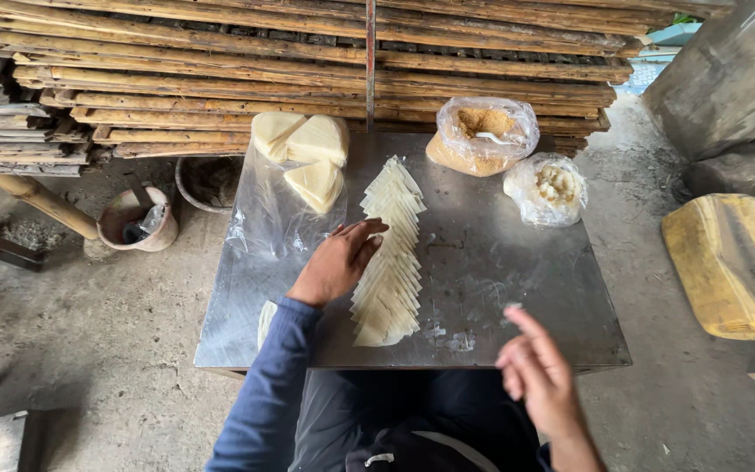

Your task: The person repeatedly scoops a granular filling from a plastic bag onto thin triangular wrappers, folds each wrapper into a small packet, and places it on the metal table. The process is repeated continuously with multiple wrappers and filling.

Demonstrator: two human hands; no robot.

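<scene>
A long overlapping row of pale triangular dough sheets [391, 253] lies down the middle of a metal tabletop [491, 271]. My left hand [338, 260] rests palm down at the row's left edge, fingers touching the sheets. My right hand [536, 367] hovers above the table's near right edge, fingers loosely apart and holding nothing. Stacks of thicker pale wedges [303, 149] sit on a clear plastic sheet [264, 218] at the table's far left.
A clear bag of brown crumbly filling [482, 131] and a smaller bag of white pieces [548, 188] stand at the far right of the table. Stacked bamboo trays [308, 61] rise behind. A clay pot [137, 218] sits left on the floor, a yellow block [731, 262] right.
</scene>
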